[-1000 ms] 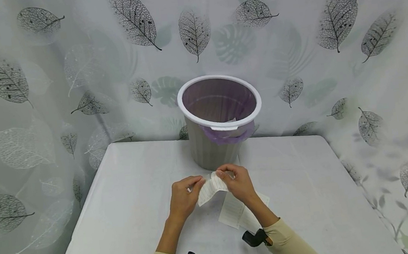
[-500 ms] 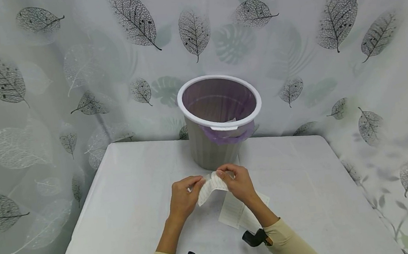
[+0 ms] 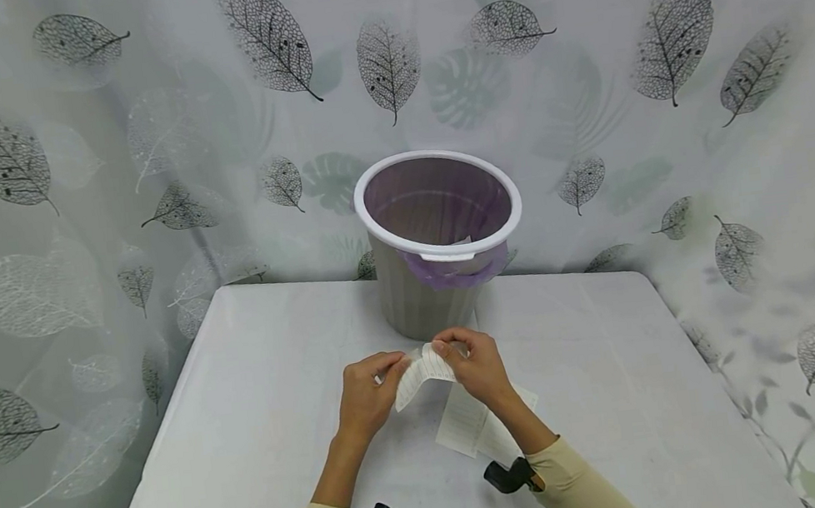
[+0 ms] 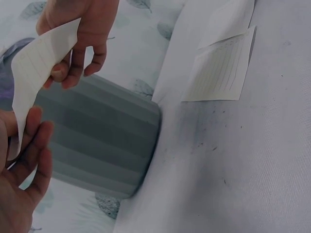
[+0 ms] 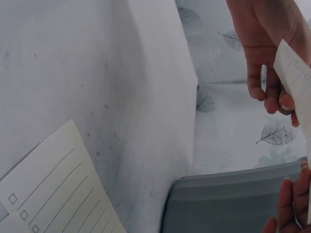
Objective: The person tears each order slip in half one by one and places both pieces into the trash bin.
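My left hand (image 3: 365, 399) and right hand (image 3: 479, 367) pinch a small lined slip of paper (image 3: 416, 377) between thumb and fingers, one at each side. In the head view the slip bows in an arch above the table, just in front of the bin. The left wrist view shows the raised paper slip (image 4: 36, 63) curved between the two hands, its printed lines visible. More lined slips (image 3: 463, 421) lie flat below my right forearm, which covers part of them. Small checkboxes run along the edge of one lying slip (image 5: 58, 187) in the right wrist view.
A grey ribbed waste bin (image 3: 423, 298) with a white rim and purple liner stands at the table's back edge. Inside it, a bit of white (image 3: 462, 240) shows. The white-covered table (image 3: 259, 405) meets a leaf-patterned curtain (image 3: 197, 127) behind and at both sides.
The held slip bends into a slightly rounder arch than a second ago. Both hands keep their places, and the lying slips and bin have not moved.
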The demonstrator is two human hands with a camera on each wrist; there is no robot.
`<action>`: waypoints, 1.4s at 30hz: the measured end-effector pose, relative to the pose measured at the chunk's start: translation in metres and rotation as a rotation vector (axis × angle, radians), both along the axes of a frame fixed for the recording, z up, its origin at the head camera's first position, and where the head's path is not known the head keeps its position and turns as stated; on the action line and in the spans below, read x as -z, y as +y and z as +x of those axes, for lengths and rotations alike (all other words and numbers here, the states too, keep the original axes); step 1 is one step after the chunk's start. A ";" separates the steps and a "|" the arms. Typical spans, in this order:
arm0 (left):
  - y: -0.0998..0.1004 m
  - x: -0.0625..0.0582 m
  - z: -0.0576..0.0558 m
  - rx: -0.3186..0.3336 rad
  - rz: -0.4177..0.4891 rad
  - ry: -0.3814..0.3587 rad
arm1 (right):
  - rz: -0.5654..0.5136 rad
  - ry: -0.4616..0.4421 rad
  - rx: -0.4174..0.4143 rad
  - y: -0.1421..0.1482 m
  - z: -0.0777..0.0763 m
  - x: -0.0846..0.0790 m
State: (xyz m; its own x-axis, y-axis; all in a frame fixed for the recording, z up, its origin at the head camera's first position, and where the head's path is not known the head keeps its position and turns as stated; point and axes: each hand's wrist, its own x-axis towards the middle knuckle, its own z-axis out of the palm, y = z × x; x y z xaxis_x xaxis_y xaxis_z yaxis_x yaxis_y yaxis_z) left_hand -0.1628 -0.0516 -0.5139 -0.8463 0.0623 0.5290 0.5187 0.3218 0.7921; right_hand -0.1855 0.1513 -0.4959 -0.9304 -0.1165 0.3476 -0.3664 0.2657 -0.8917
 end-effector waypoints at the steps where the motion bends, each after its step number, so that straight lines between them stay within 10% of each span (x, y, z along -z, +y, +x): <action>1: 0.000 0.000 0.000 0.000 0.001 0.001 | -0.003 0.002 -0.002 0.000 0.000 0.001; 34: -0.002 0.000 0.001 -0.036 0.025 0.038 | 0.041 0.012 0.053 0.004 -0.002 -0.001; 42: -0.002 -0.002 0.002 -0.020 0.038 0.017 | 0.052 0.033 0.039 -0.001 0.012 -0.028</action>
